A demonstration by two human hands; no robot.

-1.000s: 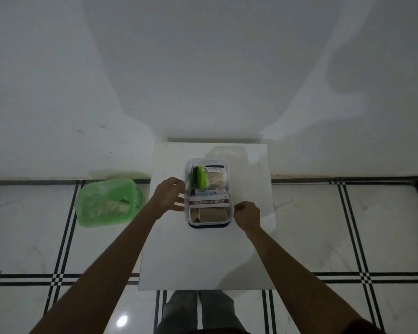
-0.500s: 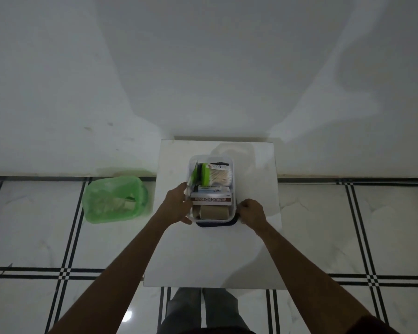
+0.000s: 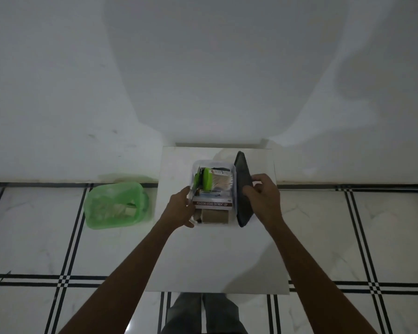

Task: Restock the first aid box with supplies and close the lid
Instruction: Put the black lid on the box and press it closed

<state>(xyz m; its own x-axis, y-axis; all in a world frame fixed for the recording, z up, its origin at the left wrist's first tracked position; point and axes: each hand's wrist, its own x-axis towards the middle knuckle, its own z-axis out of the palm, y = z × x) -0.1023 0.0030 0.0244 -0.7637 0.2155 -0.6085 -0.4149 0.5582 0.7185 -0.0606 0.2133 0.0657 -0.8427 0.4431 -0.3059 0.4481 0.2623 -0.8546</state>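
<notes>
A clear plastic first aid box (image 3: 234, 189) stands on a small white table (image 3: 217, 251). Inside it lie a green-capped pack of cotton swabs (image 3: 215, 183), a povidone-iodine ointment carton (image 3: 212, 204) and a tan bandage roll (image 3: 214, 216). My left hand (image 3: 182, 208) grips the box's left wall. My right hand (image 3: 263, 197) holds the dark lid (image 3: 243, 186) tilted on edge against the box's right side. The box is uncovered.
A green translucent bin (image 3: 116, 206) with papers inside sits on the tiled floor left of the table. A white wall rises right behind the table. My legs (image 3: 203, 314) stand at the table's near edge.
The dark lid was under the box's near end; my right hand has pulled it out and raised it on edge at the right. My left hand stayed on the box's left side.
</notes>
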